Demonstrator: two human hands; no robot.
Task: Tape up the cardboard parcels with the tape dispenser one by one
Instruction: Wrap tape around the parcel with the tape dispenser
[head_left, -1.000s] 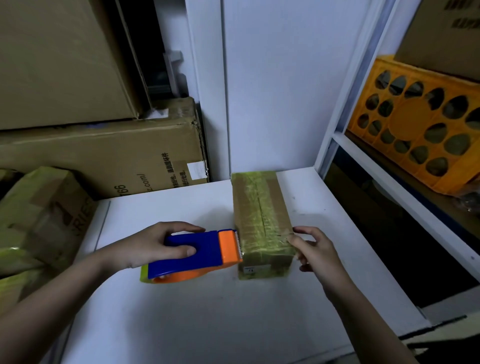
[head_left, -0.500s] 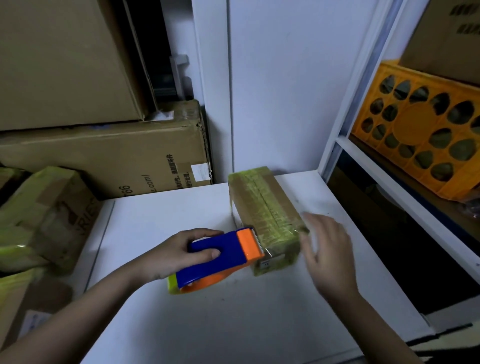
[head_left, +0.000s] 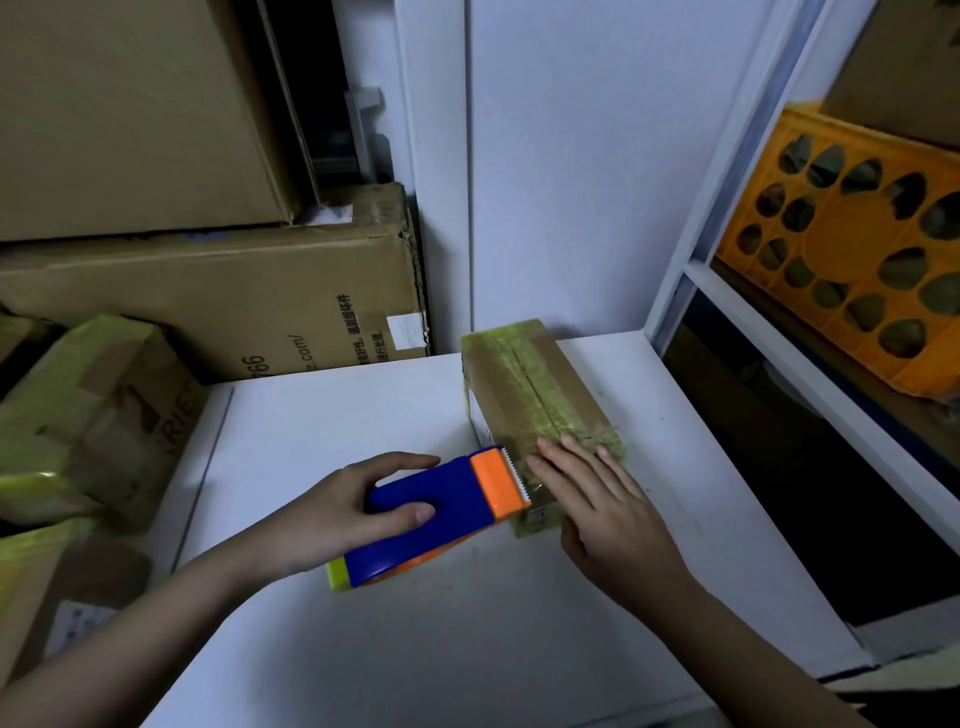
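The right hand (head_left: 597, 499), half a second ago blurred and just beside the parcel's near corner, now lies flat on the parcel (head_left: 540, 395) with straight fingers pressing the taped near end, grasping nothing. The left hand (head_left: 353, 509) has kept its grip on the tape dispenser (head_left: 441, 514), fingers curled over the blue plastic handle, its orange toothed head against the parcel's near left edge. The parcel is a small oblong cardboard box, glossy yellowish tape along its top seam and ends, resting toward the back right of the smooth white surface (head_left: 311, 415). Left lie taped boxes (head_left: 93, 410); behind them large brown cartons (head_left: 208, 291) stack against a pale wall. Right, an orange perforated crate (head_left: 852, 249) sits on a white shelf (head_left: 810, 353).
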